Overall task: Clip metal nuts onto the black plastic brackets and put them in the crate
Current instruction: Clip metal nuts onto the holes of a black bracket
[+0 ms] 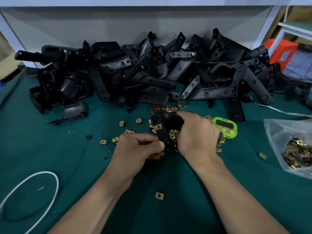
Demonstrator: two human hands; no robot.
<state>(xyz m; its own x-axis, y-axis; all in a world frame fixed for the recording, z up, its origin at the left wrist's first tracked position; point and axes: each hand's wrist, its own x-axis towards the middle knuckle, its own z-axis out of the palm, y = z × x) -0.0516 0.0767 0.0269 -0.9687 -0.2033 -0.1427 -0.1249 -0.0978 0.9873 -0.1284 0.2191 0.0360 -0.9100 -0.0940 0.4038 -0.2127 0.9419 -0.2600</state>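
- The black plastic bracket (163, 132) is held up just above the green mat (84, 166), in the middle of the view between both hands, its long arm pointing toward the person.
- One metal nut (158, 127) is already clipped on the upper part of that arm.
- The left hand (140, 146) has its fingers curled, thumb and forefinger pinching the near end of the bracket; whether a nut sits under the fingertips is hidden.
- The right hand (197, 132) wraps around the thicker body of the bracket from the right and grips it.
- Loose nuts (168, 109) lie scattered on the mat around and beneath the hands, with a lone nut (159, 195) nearer the person, between the forearms.
- A green timer (226, 126) lies just right of the right hand.
- A clear bag of nuts (297, 150) lies at the right edge.
- A big pile of brackets (152, 76) stretches along the back wall.
- A white cable loop (56, 179) lies at the near left.
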